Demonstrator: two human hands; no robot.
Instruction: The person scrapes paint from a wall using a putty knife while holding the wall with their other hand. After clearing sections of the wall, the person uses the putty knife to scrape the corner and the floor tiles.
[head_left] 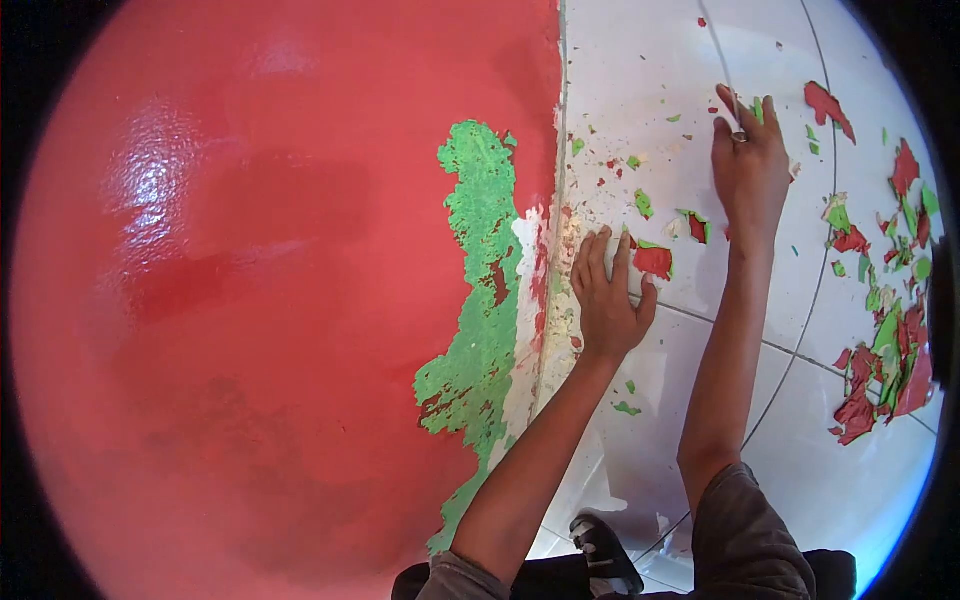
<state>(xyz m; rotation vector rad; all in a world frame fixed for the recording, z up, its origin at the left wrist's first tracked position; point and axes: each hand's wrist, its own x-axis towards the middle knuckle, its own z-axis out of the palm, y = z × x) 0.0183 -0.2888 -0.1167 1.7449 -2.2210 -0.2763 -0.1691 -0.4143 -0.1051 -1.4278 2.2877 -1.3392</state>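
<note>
My left hand [608, 305] rests with fingers spread on the white tiled floor [690, 370], close to the base of a red painted wall [270, 300]. Just beyond its fingertips lies a red paint flake [653, 262] with green edges. Farther out, my right hand [752, 165] has its fingers bent around a thin grey rod [722, 55] that ends in a small metal piece at the palm. A green flake [757, 108] shows between those fingers. On the wall, a peeled strip bares green paint [485, 330], with a whitish layer [522, 320] along the bottom.
Peeled red and green paint pieces [885, 370] are heaped at the right, with a larger red flake [828, 108] above them. Several small chips [643, 204] litter the floor along the wall. My shoe [605, 552] shows at the bottom.
</note>
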